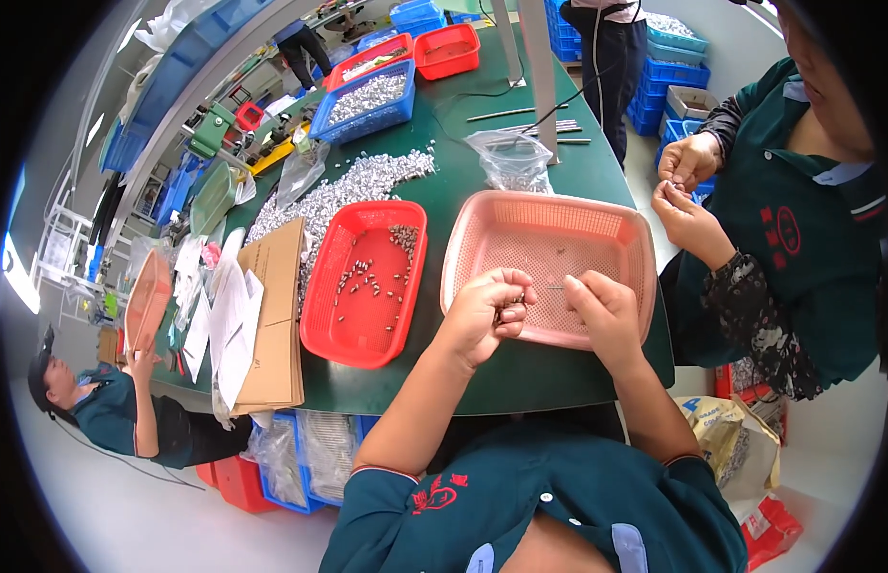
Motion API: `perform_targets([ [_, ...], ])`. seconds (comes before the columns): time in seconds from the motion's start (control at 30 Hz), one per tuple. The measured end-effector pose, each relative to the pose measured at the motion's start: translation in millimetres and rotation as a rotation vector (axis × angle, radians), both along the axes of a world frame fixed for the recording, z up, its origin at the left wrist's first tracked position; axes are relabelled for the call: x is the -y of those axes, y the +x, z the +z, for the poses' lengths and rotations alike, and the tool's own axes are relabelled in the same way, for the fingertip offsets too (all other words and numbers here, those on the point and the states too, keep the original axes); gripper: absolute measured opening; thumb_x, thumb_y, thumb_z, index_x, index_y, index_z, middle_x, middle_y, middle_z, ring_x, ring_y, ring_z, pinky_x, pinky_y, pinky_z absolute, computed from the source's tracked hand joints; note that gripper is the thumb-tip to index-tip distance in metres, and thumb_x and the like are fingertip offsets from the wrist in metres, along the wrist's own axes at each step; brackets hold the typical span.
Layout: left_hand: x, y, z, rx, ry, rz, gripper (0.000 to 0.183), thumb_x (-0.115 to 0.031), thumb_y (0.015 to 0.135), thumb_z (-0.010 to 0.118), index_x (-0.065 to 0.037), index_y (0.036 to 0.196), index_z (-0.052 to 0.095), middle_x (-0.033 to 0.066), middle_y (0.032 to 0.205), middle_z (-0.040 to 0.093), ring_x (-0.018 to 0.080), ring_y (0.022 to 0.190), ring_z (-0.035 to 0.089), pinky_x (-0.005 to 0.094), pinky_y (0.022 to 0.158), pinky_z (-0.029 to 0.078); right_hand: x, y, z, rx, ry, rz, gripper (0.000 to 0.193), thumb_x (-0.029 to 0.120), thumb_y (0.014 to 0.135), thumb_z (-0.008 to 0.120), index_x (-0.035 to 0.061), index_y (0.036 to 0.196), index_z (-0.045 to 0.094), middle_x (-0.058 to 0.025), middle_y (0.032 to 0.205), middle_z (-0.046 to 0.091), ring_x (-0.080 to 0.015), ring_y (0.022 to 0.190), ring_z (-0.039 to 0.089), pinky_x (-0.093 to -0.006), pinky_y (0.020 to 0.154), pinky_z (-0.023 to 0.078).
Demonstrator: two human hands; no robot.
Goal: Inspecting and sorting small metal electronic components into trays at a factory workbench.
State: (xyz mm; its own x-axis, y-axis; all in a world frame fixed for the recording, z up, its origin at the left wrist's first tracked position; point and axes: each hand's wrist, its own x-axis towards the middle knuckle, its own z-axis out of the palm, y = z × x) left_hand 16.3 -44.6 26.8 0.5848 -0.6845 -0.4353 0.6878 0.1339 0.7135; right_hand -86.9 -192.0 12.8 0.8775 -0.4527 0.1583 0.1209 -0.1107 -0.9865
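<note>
Above the near part of a pink perforated basket (643, 239), both my hands are raised close together. My left hand (484, 317) is curled closed around small dark metal pieces (511, 304), mostly hidden by the fingers. My right hand (604, 313) pinches a thin pin-like metal piece (556, 286) between thumb and forefinger, its tip pointing toward the left hand. One small part (560, 250) lies on the basket's floor. To the left, a red basket (315, 329) holds scattered small metal fittings (360, 277), with more heaped in its far right corner.
A large pile of shiny metal parts (344, 196) spreads across the green table (444, 382). Cardboard (272, 325) and papers lie left. A blue basket of parts (372, 100), a clear bag (511, 158) and a metal post stand beyond. A co-worker (778, 220) works close on my right.
</note>
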Motion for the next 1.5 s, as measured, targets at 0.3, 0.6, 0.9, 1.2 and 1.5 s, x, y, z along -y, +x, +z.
perform_targets([
  [0.3, -10, -2, -8, -0.076, -0.208, -0.087, 0.011, -0.006, 0.088, 0.049, -0.002, 0.099, 0.049, 0.0053, 0.076, 0.053, 0.0035, 0.045, 0.034, 0.0149, 0.038, 0.026, -6, 3, 0, 0.026, 0.017, 0.046, 0.021, 0.010, 0.085, 0.059, -0.0030, 0.069, 0.057, -0.0005, 0.056, 0.050, -0.0034, 0.053, 0.042, -0.0225, 0.046, 0.034],
  [0.6, -5, 1, -25, -0.298, -0.264, 0.062, 0.016, 0.001, 0.084, 0.050, 0.001, 0.100, 0.051, 0.0115, 0.085, 0.055, 0.0126, 0.060, 0.048, 0.0215, 0.049, 0.040, -9, 5, -10, 0.068, 0.059, 0.047, 0.019, 0.009, 0.085, 0.057, -0.0024, 0.070, 0.056, 0.0009, 0.057, 0.048, -0.0026, 0.054, 0.041, -0.0221, 0.046, 0.033],
  [0.9, -1, -2, -22, -0.248, -0.266, 0.085, 0.014, -0.016, 0.089, 0.053, -0.004, 0.098, 0.054, 0.0052, 0.079, 0.057, 0.0069, 0.053, 0.045, 0.0169, 0.040, 0.032, -10, 4, -3, 0.052, 0.061, 0.034, 0.019, 0.010, 0.085, 0.057, -0.0028, 0.071, 0.057, -0.0003, 0.057, 0.050, -0.0030, 0.054, 0.042, -0.0220, 0.047, 0.033],
  [1.2, -2, -12, -21, -0.251, -0.304, 0.038, 0.019, -0.022, 0.091, 0.051, -0.004, 0.093, 0.053, 0.0041, 0.073, 0.054, 0.0042, 0.045, 0.036, 0.0159, 0.038, 0.026, -12, 7, -11, 0.090, 0.028, 0.026, 0.018, 0.010, 0.084, 0.059, -0.0031, 0.071, 0.058, -0.0010, 0.055, 0.048, -0.0039, 0.052, 0.040, -0.0236, 0.045, 0.032],
  [1.5, -2, -20, -18, -0.153, -0.238, 0.040, 0.017, -0.019, 0.091, 0.051, -0.003, 0.093, 0.055, 0.0040, 0.073, 0.054, 0.0038, 0.046, 0.036, 0.0154, 0.039, 0.028, -15, 5, -7, 0.082, -0.126, 0.018, 0.022, 0.009, 0.084, 0.059, -0.0016, 0.066, 0.053, -0.0021, 0.055, 0.047, -0.0058, 0.051, 0.041, -0.0245, 0.045, 0.032],
])
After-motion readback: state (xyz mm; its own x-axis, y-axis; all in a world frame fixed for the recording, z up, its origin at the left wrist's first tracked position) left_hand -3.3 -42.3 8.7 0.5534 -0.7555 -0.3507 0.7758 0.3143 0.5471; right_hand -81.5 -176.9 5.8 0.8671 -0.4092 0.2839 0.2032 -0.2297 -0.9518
